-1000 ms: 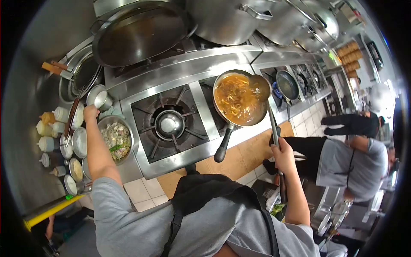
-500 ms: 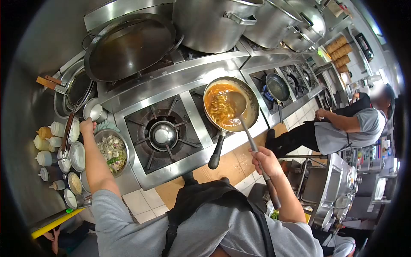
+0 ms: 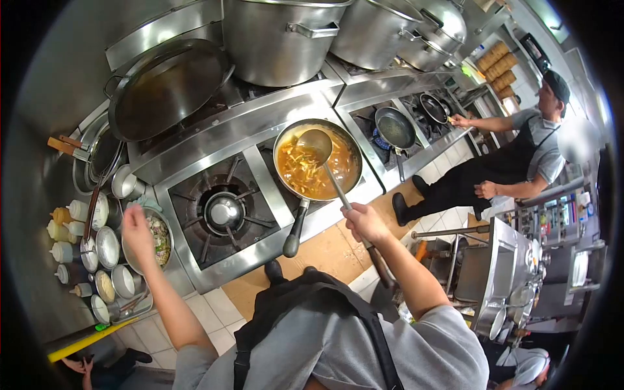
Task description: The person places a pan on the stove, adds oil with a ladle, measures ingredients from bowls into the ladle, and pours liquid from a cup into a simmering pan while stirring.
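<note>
My right hand (image 3: 365, 223) is closed around the handle of a long ladle (image 3: 316, 144). The bowl of the ladle rests in orange-brown sauce with pale strips (image 3: 305, 170), inside a deep pan (image 3: 356, 156). The pan's dark-ended handle (image 3: 296, 229) points towards me, with no hand on it. My left hand (image 3: 138, 235), a little blurred, is over the edge of a metal bowl of chopped vegetables (image 3: 160, 239). Its fingers look loosely stretched, and nothing shows in them. Just beyond it stands a small metal pot (image 3: 125, 183).
An unlit burner (image 3: 224, 212) lies left of the pan. Squeeze bottles (image 3: 58, 252) and tubs (image 3: 107, 247) crowd the left side. Large stockpots (image 3: 279, 45) and a wide wok (image 3: 169, 91) stand behind. At right a co-worker (image 3: 520, 149) holds a frying pan (image 3: 433, 108).
My left hand has left the small metal pot and come back towards me. The ladle has shifted within the sauce. The co-worker has turned and reached to a frying pan.
</note>
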Demonstrator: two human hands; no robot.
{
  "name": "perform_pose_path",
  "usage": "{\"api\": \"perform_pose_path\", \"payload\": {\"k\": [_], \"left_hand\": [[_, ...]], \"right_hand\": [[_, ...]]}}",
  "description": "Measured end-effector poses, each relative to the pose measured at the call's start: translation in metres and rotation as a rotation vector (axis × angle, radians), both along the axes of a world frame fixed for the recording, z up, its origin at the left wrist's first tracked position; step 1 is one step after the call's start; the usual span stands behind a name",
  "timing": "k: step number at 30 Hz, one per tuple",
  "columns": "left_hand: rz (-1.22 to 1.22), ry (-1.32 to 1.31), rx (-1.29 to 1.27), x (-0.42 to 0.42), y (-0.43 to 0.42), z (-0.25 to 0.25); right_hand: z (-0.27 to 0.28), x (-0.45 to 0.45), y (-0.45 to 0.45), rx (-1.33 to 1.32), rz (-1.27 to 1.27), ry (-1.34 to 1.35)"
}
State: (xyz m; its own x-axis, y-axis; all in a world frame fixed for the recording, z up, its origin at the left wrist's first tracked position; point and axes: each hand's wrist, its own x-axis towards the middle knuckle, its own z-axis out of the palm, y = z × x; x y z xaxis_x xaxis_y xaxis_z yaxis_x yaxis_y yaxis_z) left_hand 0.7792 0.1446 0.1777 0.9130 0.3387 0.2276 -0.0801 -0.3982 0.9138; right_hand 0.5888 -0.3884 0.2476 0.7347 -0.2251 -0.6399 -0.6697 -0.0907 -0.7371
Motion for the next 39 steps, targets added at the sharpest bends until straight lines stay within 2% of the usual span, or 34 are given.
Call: {"api": "perform_pose_path", "payload": {"k": [2, 3, 4, 6, 7, 9, 10, 13, 14, 15, 18, 19, 23, 26, 28, 30, 33, 34, 36, 37, 39], "left_hand": [[-0.110, 0.092, -0.082, -0.042, -0.061, 0.004], [-0.197, 0.105, 0.041, -0.064, -0.097, 0.018], [-0.265, 0.209, -0.063, -0.084, -0.124, 0.017], [-0.438, 0.264, 0.008, -0.120, -0.169, 0.012], [-0.500, 0.372, 0.113, -0.137, -0.190, 0.026], [-0.670, 0.548, 0.256, -0.160, -0.218, 0.030], [-0.732, 0.503, 0.423, -0.169, -0.227, 0.034], [-0.749, 0.570, 0.401, -0.186, -0.241, 0.036], [-0.766, 0.561, 0.465, -0.190, -0.243, 0.042], [-0.778, 0.551, 0.532, -0.190, -0.246, 0.046], [-0.745, 0.543, 0.519, -0.198, -0.250, 0.045], [-0.715, 0.510, 0.544, -0.201, -0.252, 0.043], [-0.623, 0.503, 0.578, -0.207, -0.266, 0.055], [-0.513, 0.401, 0.556, -0.216, -0.272, 0.054], [-0.461, 0.283, 0.582, -0.221, -0.278, 0.051], [-0.413, 0.264, 0.594, -0.226, -0.282, 0.045], [-0.325, 0.188, 0.655, -0.230, -0.288, 0.032], [-0.297, 0.199, 0.646, -0.233, -0.290, 0.031], [-0.271, 0.179, 0.645, -0.236, -0.292, 0.030], [-0.254, 0.179, 0.630, -0.238, -0.291, 0.030], [-0.253, 0.275, 0.608, -0.246, -0.288, 0.049]], "right_hand": [[0.003, -0.007, 0.006, -0.030, 0.033, 0.011], [0.007, -0.009, -0.002, -0.004, 0.077, 0.037], [0.006, -0.013, -0.005, 0.000, 0.079, 0.034], [0.004, -0.015, -0.004, -0.110, 0.043, -0.036], [0.008, -0.015, 0.000, -0.200, 0.098, -0.031], [0.012, -0.017, -0.017, -0.178, 0.175, -0.007], [0.013, -0.018, -0.025, -0.166, 0.247, 0.026], [0.004, -0.016, -0.024, -0.253, 0.230, -0.012], [0.003, -0.017, -0.025, -0.304, 0.234, -0.023], [0.009, -0.019, -0.031, -0.238, 0.267, -0.008], [-0.006, -0.021, -0.041, -0.177, 0.229, -0.093], [-0.006, -0.022, -0.035, -0.235, 0.230, -0.108], [0.001, -0.023, -0.056, -0.195, 0.344, -0.098], [0.015, -0.019, -0.065, -0.480, 0.336, -0.240], [-0.053, 0.007, -0.101, -0.993, 0.513, -0.559], [-0.066, 0.011, -0.096, -1.020, 0.518, -0.631], [-0.066, 0.013, -0.068, -0.046, 0.180, -0.169], [-0.055, 0.008, -0.061, 0.180, 0.153, -0.155], [-0.060, 0.012, -0.078, 0.849, 0.030, 0.002], [-0.054, 0.009, -0.078, 0.878, 0.044, -0.015], [-0.045, -0.001, -0.078, 0.654, 0.056, -0.086]]}}
